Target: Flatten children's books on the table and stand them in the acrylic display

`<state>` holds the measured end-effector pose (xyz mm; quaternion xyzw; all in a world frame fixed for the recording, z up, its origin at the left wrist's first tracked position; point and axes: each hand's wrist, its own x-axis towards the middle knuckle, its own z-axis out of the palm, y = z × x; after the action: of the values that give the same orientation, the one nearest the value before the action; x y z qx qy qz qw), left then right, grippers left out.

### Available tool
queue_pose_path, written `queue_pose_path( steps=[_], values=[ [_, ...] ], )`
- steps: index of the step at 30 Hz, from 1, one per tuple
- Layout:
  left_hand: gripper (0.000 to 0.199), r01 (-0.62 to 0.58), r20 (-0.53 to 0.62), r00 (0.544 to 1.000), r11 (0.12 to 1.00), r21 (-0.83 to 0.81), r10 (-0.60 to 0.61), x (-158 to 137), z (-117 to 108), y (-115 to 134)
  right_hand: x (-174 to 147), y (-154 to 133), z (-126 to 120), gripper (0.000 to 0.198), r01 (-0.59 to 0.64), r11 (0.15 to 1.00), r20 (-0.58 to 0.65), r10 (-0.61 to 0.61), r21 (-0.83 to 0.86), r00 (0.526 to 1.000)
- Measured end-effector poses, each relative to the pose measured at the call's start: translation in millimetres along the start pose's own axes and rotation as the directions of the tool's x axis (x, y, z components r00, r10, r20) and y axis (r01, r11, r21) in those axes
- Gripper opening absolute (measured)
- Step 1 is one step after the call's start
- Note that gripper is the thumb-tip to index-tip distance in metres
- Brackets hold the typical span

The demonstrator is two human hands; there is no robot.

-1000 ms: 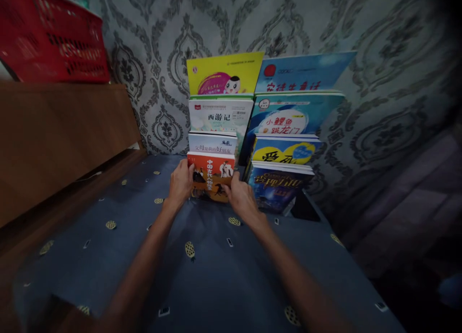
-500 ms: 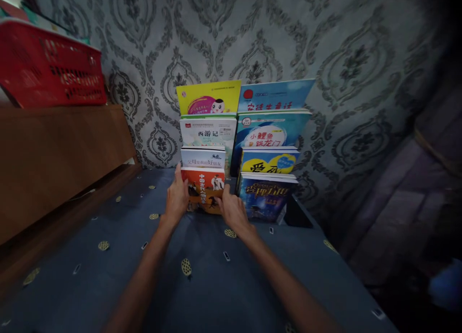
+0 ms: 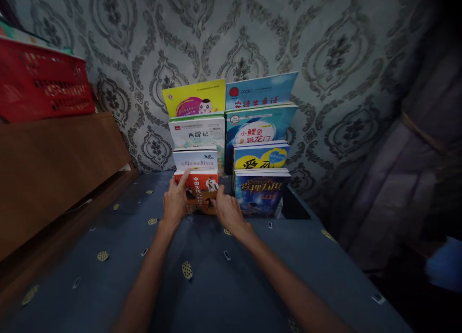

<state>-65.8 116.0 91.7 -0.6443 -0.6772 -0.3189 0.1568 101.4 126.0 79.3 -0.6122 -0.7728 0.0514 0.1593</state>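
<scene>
A red-and-brown book (image 3: 199, 191) with a white Chinese title stands upright at the front of the left row of books. My left hand (image 3: 175, 200) grips its left side, one finger reaching up to the top edge. On the opposite side, my right hand (image 3: 228, 209) holds the lower right edge with bent fingers. Directly behind it are a pale blue book (image 3: 197, 160), a whitish-green book (image 3: 198, 131) and a yellow book (image 3: 195, 97), each taller than the one before.
A second row stands at right: a dark blue book (image 3: 262, 193), a yellow-and-blue book (image 3: 260, 156) and taller blue books (image 3: 262, 121). A red basket (image 3: 43, 83) sits on a wooden cabinet (image 3: 61, 164) at left. Patterned dark blue cloth (image 3: 202, 294) lies underneath; a curtain (image 3: 390, 188) hangs at right.
The view has shifted, so the books appear further left. My left index finger has moved from the red book's left edge onto its top edge. My right hand stays at its right side.
</scene>
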Motion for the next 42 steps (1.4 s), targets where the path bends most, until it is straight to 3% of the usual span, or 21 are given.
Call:
queue_pose_path(
  steps=[6, 9, 15, 24, 27, 32, 38, 42],
  values=[
    [0.060, 0.046, 0.071, 0.996, 0.995, 0.088, -0.052, -1.4, -4.5, 5.6, -2.1, -1.3, -13.2, 0.039, -0.016, 0.998, 0.004, 0.015, 0.064, 1.000],
    [0.059, 0.047, 0.089, 0.994, 0.993, 0.112, -0.057, -1.4, -4.5, 6.8, -3.4, -4.1, -21.0, 0.036, -0.046, 0.988, -0.062, 0.056, 0.149, 0.996],
    [0.057, 0.037, 0.071, 0.996, 0.993, 0.115, -0.045, -1.0, -2.1, 5.1, -2.3, -4.1, -16.5, 0.063, 0.174, 0.956, -0.356, -0.081, 0.238, 0.931],
    [0.052, 0.012, -0.040, 0.999, 1.000, -0.022, -0.013, -2.9, 5.8, -3.0, 2.3, -3.6, -7.8, 0.074, 0.199, 0.955, -0.379, -0.104, 0.221, 0.920],
    [0.052, 0.026, -0.069, 0.997, 0.991, -0.128, -0.035, -4.0, 10.2, -7.7, 3.3, -0.6, -0.5, 0.073, 0.214, 0.947, -0.409, -0.101, 0.240, 0.907],
    [0.055, 0.144, -0.080, 0.981, 0.945, -0.294, -0.174, -2.2, 15.5, -14.5, 6.1, 6.2, 20.9, 0.068, 0.150, 0.944, -0.424, -0.013, 0.292, 0.906],
    [0.039, 0.116, -0.074, 0.986, 0.937, -0.330, -0.148, 0.1, 16.6, -19.1, 5.3, 8.0, 47.0, 0.053, 0.236, 0.912, -0.544, -0.017, 0.336, 0.839],
    [0.037, 0.119, -0.064, 0.987, 0.947, -0.299, -0.144, 0.5, 15.8, -19.9, 3.5, 6.3, 55.4, 0.053, 0.179, 0.923, -0.531, 0.031, 0.340, 0.847]
  ],
)
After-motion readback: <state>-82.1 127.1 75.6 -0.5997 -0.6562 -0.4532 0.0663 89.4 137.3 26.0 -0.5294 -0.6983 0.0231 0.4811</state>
